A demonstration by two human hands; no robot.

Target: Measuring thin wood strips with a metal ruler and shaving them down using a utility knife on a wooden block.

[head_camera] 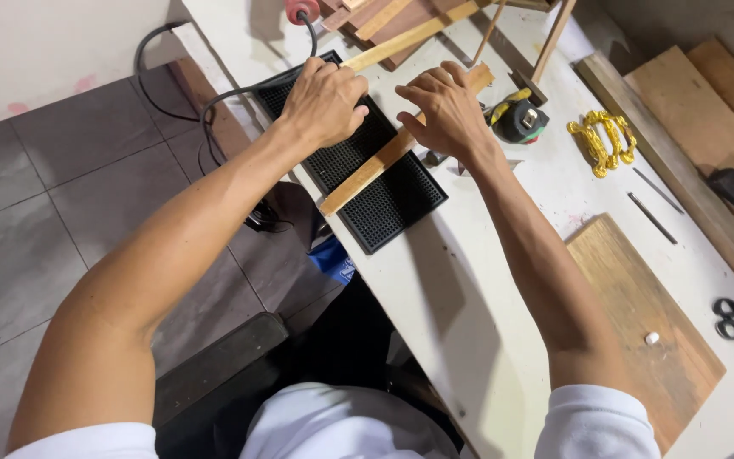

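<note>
Near the table's [469, 306] far-left edge, a wood strip [358, 180] lay diagonally across the black mat [384, 204]. The left hand [323, 100] was curled shut above it — over what, I cannot tell. The right hand [445, 110] pressed the strip, fingers loosely spread. No finished work showed.

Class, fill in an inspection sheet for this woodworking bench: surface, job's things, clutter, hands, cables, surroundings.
Surface: white bench, marked and dusty.
Job's things: wooden strip lying on black rubber mat.
Clutter: tape measure, yellow cord, scissors, wooden board, stacked wood strips.
Hands: left hand closed, resting on the mat; right hand pressing on the strip.
Cables: black cable looping off the bench edge.
Surroundings: grey tiled floor, planks on the right.
</note>
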